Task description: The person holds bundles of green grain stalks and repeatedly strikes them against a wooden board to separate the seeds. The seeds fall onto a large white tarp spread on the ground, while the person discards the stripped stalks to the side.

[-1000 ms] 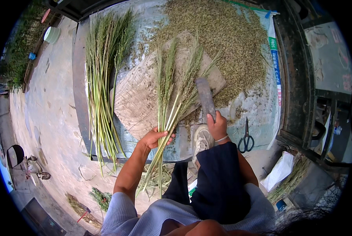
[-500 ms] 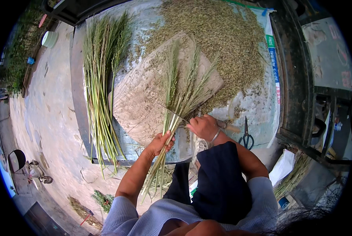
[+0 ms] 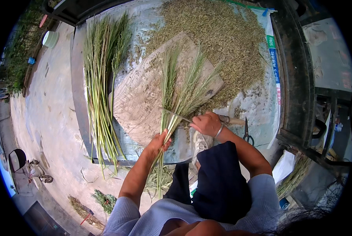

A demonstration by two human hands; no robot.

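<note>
My left hand (image 3: 158,142) is closed around the lower stalks of a small bundle of broomcorn-like stalks (image 3: 178,114), whose feathery green heads fan out over a flat, dusty board (image 3: 142,94). From my right hand (image 3: 207,124) a long thin knife blade (image 3: 172,113) reaches left across the stalks, just above my left hand. Its wooden handle (image 3: 235,121) sticks out on the other side of that closed hand. I cannot tell whether the blade presses into the stalks or only lies over them.
A larger pile of stalks (image 3: 101,86) lies on the left. Loose seed (image 3: 219,47) covers the sheet behind and right of the board. Scissors (image 3: 246,131) lie by the knife handle. My shoe (image 3: 201,144) rests at the near edge. A dark metal frame (image 3: 292,78) borders the right.
The bundle's heads have spread apart a little, and its lower ends have swung right. My left hand has shifted slightly; my right hand and the knife have moved slightly to the right.
</note>
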